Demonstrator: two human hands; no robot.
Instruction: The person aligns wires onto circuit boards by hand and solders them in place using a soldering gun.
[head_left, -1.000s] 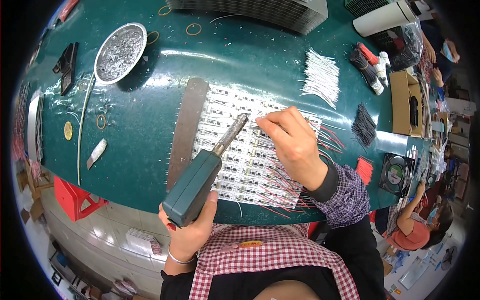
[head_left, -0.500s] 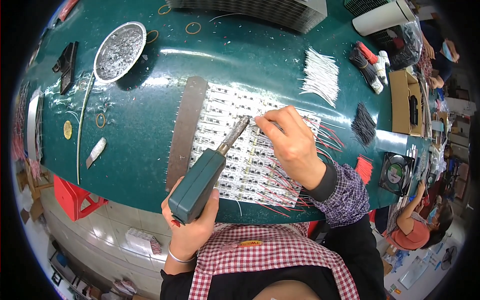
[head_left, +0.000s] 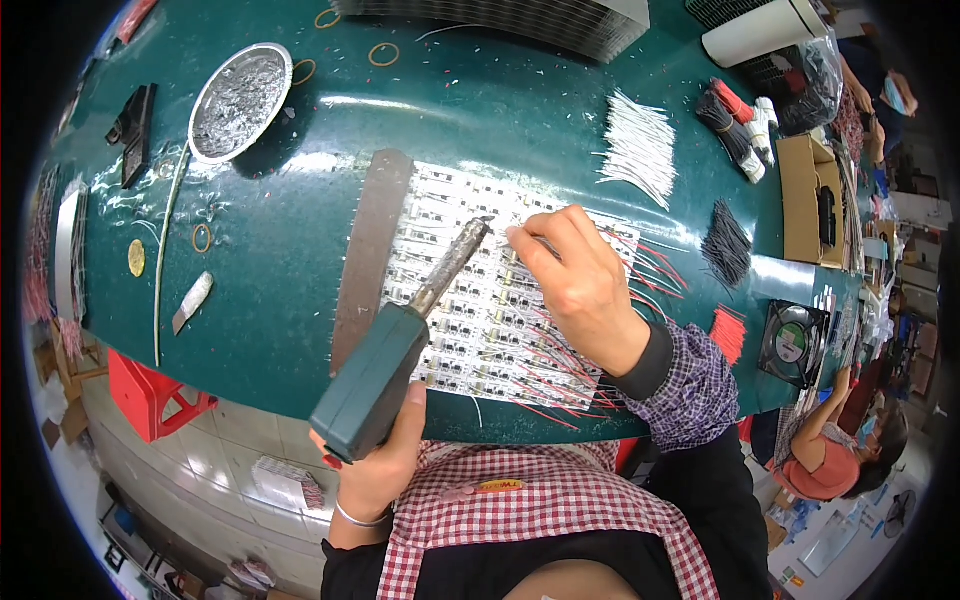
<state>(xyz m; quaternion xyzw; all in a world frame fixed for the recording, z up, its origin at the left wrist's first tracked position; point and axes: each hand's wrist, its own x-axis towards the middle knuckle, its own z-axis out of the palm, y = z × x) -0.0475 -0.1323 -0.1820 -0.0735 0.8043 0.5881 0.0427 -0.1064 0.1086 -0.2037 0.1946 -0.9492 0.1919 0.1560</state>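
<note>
My left hand (head_left: pixel 385 450) is wrapped round the dark green handle of a soldering gun (head_left: pixel 372 380). Its metal barrel slants up and right over a white panel of small circuit boards (head_left: pixel 455 290), and the tip is just left of my right fingertips. My right hand (head_left: pixel 580 285) is closed in a pinch over the panel; whatever lies between thumb and forefinger is too small to make out. Red and white wires (head_left: pixel 560 365) stick out from the boards' right part, some hidden under my right hand. A flat brown bar (head_left: pixel 372 250) lies along the panel's left edge.
Bundles of white wires (head_left: pixel 640 150), black wires (head_left: pixel 727 245) and red wires (head_left: pixel 728 335) lie on the right. A metal bowl of solder scraps (head_left: pixel 240 105) and a wrapped blade (head_left: pixel 193 303) are left. A fan (head_left: pixel 793 345) and cardboard box (head_left: pixel 812 205) stand far right; co-workers sit beyond.
The soldering gun has moved left and toward me with my left hand, its tip drawing slightly away from my right fingertips. My right hand has barely shifted and stays pinched.
</note>
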